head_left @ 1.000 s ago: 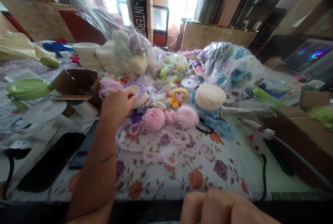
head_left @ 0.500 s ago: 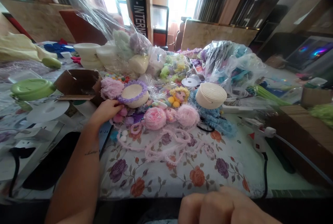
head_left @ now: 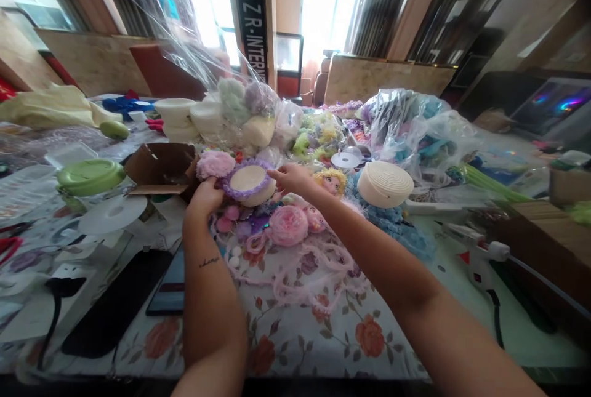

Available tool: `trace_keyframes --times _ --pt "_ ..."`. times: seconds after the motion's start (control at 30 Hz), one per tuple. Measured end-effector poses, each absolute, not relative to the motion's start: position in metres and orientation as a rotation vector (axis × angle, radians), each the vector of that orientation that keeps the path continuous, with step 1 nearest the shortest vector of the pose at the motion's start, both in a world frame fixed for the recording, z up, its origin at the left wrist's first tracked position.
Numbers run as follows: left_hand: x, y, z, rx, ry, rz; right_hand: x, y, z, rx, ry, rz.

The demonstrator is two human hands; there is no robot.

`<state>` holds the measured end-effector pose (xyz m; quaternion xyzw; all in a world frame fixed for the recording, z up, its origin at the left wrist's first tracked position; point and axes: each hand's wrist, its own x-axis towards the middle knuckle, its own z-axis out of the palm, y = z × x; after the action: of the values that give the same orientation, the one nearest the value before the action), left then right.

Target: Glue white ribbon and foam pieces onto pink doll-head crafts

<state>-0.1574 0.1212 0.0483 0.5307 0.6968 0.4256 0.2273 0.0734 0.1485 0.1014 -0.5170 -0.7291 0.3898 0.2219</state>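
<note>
A round cream ribbon roll with a ruffled purple trim (head_left: 249, 181) lies amid the pile of craft pieces. My right hand (head_left: 292, 179) reaches across from the right, its fingers closed at the roll's right rim. At the roll's left side is my left hand (head_left: 209, 195), bent toward it just below a fluffy pink yarn ball (head_left: 215, 164); its fingertips are mostly hidden. Small pink pompoms (head_left: 228, 218) lie below the roll. A shiny pink ball (head_left: 288, 225) and a yellow-haired doll head (head_left: 331, 181), partly behind my right forearm, sit to the right.
Loose pink yarn (head_left: 314, 277) trails over the floral cloth. Another cream roll (head_left: 385, 184) stands to the right, with a glue gun (head_left: 478, 264) farther right. At left are an open cardboard box (head_left: 161, 166), a green lid (head_left: 91, 176), a black case (head_left: 117, 301) and a phone (head_left: 167, 289).
My right hand has moved from the front edge up to the roll's right rim. My left hand has shifted slightly beside the roll. The camera view has tilted up and turned left.
</note>
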Motion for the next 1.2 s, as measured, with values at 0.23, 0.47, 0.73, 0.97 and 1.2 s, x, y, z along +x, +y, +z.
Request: trace_keyframes --times 0.23,0.47,0.73,0.97,1.2 --pt "-0.16 0.133 0.056 1.113 1.77 1.467 0.039 0.188 0.085 -1.541 -1.958 1.126" --pt "-0.16 0.137 0.057 0.944 1.672 1.558 0.036 0.19 0.08 -1.399 -1.781 1.338" --pt "-0.155 0.139 0.061 0.794 1.369 1.674 0.077 0.218 0.123 -1.162 -1.506 1.333" --pt "-0.161 0.143 0.055 0.831 1.497 1.625 0.106 0.257 0.167 -1.104 -1.367 0.968" --pt "-0.167 0.146 0.042 1.144 1.766 1.304 0.128 0.281 0.132 -1.343 -1.527 0.421"
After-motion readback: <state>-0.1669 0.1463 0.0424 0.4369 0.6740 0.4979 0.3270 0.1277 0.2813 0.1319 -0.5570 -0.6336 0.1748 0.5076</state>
